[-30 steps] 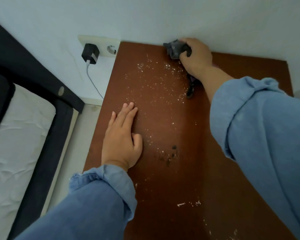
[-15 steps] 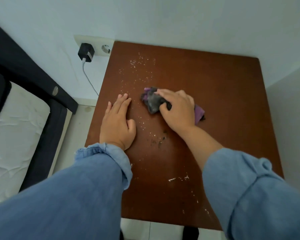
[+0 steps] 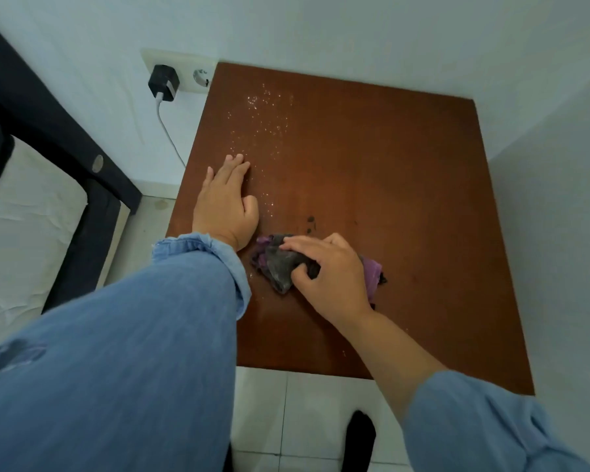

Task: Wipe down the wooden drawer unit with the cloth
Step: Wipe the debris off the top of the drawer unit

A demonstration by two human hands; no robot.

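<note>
Dragging the cloth (image 3: 280, 264) nearer than before, the right hand (image 3: 331, 270) grips it with curled fingers; left hand (image 3: 225, 206) stays flat on the worktop (image 3: 406, 185), white specks (image 3: 266, 107) beyond.

Cloth (image 3: 280, 264) on drawer unit (image 3: 389, 185)

drawer unit (image 3: 372, 185): reddish-brown wood top, flat, set in wall corner; white specks on far-left part, dark spots mid.
cloth (image 3: 280, 267): grey/purple, bunched, lying on top's near-left area.
</note>
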